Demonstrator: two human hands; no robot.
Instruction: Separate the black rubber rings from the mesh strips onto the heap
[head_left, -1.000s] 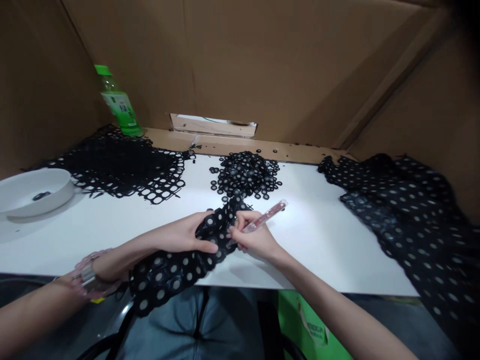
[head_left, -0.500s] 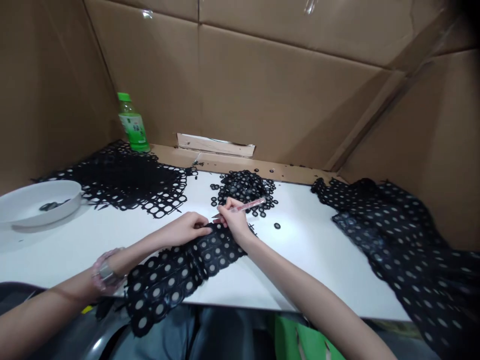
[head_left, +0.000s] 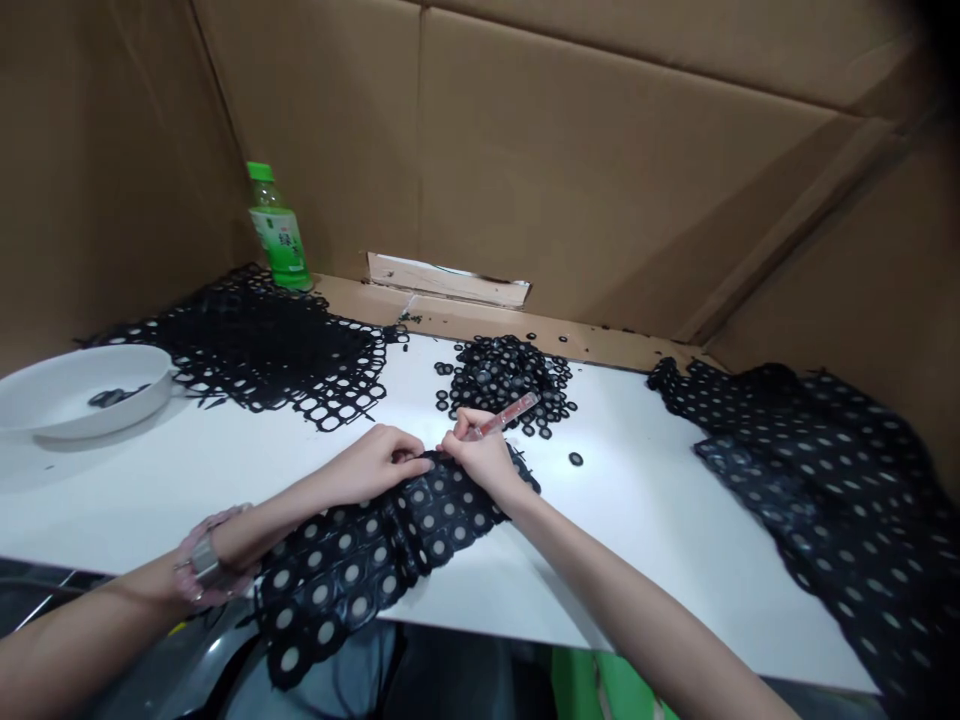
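A black rubber sheet [head_left: 345, 572] with rows of pale round spots lies on the white table and droops over its front edge. My left hand [head_left: 379, 462] is closed on the sheet's upper edge, thumb against finger. In my right hand [head_left: 484, 458] is a craft knife [head_left: 511, 410] with a clear and red handle, tilted up to the right. The knife's tip is hidden behind my fingers at the sheet's upper edge. Just beyond this hand sits a heap of small black rings [head_left: 502, 375], with a single loose ring [head_left: 575, 459] to the right.
Black net-like scrap [head_left: 274, 345] is piled at the back left near a green bottle [head_left: 281, 240]. A white bowl [head_left: 154, 395] holding a few dark pieces stands at the left. More spotted black sheets [head_left: 817, 470] cover the right side. Cardboard walls [head_left: 562, 170] enclose the table.
The view has shifted slightly. My right hand has tilted the knife steeper, and its blade, visible before, is now hidden. My left hand keeps its hold on the rubber sheet.
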